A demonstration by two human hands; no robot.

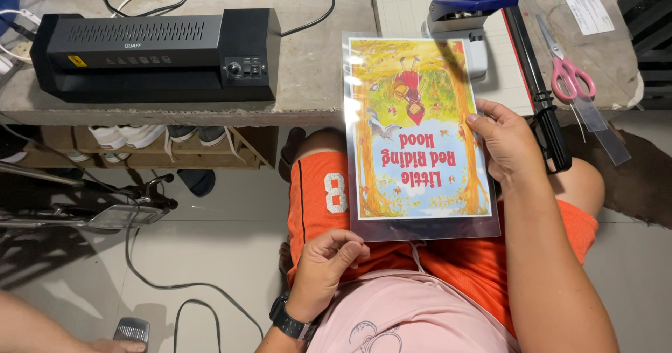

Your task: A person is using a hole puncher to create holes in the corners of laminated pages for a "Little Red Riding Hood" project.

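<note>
Laminated picture sheet [418,136] held over lap, long axis near-to-far; left hand [327,258] pinches near-left corner, right hand [505,141] grips right edge.

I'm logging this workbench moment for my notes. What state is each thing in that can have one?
laminated picture sheet: sealed in clear film, upside down to the camera, held over the lap.
left hand: fingers pinch the sheet's lower left corner.
right hand: grips the sheet's right edge.
laminator: on the bench, nothing in its slot, cable attached.
scissors: closed, lying flat.
paper trimmer: blade arm down.
corner punch: resting on the trimmer.
</note>
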